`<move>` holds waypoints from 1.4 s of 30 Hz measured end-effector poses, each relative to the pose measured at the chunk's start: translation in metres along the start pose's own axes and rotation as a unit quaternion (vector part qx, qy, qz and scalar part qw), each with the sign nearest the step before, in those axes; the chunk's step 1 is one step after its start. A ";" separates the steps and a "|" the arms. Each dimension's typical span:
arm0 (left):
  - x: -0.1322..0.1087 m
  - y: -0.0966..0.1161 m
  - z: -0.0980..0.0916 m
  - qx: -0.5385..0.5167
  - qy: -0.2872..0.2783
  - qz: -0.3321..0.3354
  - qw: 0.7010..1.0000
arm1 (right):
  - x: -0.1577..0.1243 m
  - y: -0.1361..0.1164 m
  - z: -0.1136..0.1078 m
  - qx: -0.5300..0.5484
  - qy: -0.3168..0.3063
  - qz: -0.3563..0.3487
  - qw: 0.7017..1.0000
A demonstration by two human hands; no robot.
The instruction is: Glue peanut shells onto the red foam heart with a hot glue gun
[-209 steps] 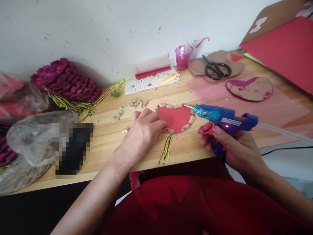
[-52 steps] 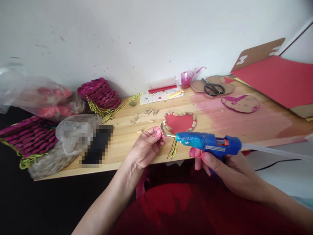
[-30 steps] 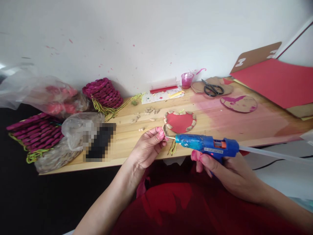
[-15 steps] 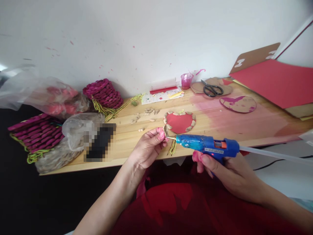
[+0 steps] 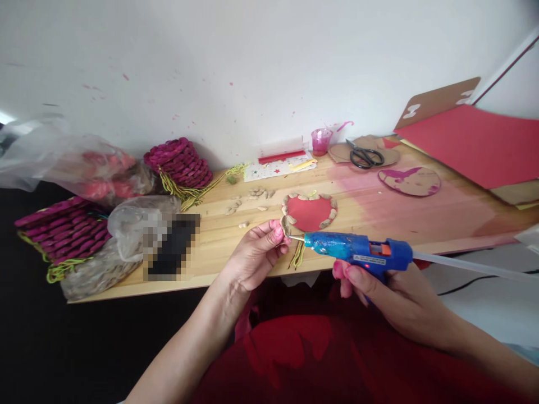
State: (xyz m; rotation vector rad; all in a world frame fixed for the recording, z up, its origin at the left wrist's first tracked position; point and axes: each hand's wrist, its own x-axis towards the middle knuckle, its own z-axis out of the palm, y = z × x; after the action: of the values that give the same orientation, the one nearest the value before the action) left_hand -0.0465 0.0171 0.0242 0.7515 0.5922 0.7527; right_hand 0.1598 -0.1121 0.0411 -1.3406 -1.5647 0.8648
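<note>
My left hand [image 5: 255,252] pinches a small tan shell [image 5: 286,225] between thumb and fingertips, held above the near edge of the wooden table [image 5: 219,238]. My right hand [image 5: 379,289] grips a blue glue gun [image 5: 357,251], a finger on its orange trigger. The gun's metal nozzle touches the shell. Just behind them on the table lies a red paper heart [image 5: 309,211] with several shells stuck round its rim. A yellow-green string bundle [image 5: 297,253] hangs at the heart's lower tip.
Loose shells [image 5: 252,196] lie left of the heart. Plastic bags [image 5: 126,235] and magenta woven pieces [image 5: 179,163] crowd the left end. Black scissors [image 5: 364,154], a pink cup [image 5: 320,140], a stained cardboard disc [image 5: 409,180] and red card sheets [image 5: 475,143] sit at the back right.
Seven seconds ago my left hand pressed on the heart with the gun at its right edge. Since then the hand lifted a shell, and the nozzle has stayed on it.
</note>
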 end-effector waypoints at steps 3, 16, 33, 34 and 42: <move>0.000 0.000 0.000 0.000 0.001 -0.002 1.000 | 0.000 0.000 -0.001 -0.005 0.000 -0.001 1.000; 0.000 0.000 -0.001 -0.003 0.001 -0.004 1.000 | -0.002 0.005 -0.001 0.009 -0.004 0.010 1.000; 0.002 -0.003 -0.001 0.001 0.011 -0.018 1.000 | -0.003 0.009 -0.001 -0.013 -0.001 -0.003 1.000; 0.001 -0.003 -0.001 0.003 0.011 -0.019 1.000 | -0.003 0.009 -0.001 -0.015 0.001 -0.003 1.000; 0.002 -0.003 0.000 0.007 0.015 -0.023 1.000 | -0.001 0.007 -0.002 -0.102 0.028 -0.056 0.993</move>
State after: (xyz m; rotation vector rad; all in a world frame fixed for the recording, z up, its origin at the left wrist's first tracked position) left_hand -0.0446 0.0174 0.0215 0.7388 0.6404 0.7180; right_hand 0.1647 -0.1121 0.0353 -1.3926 -1.7011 0.6066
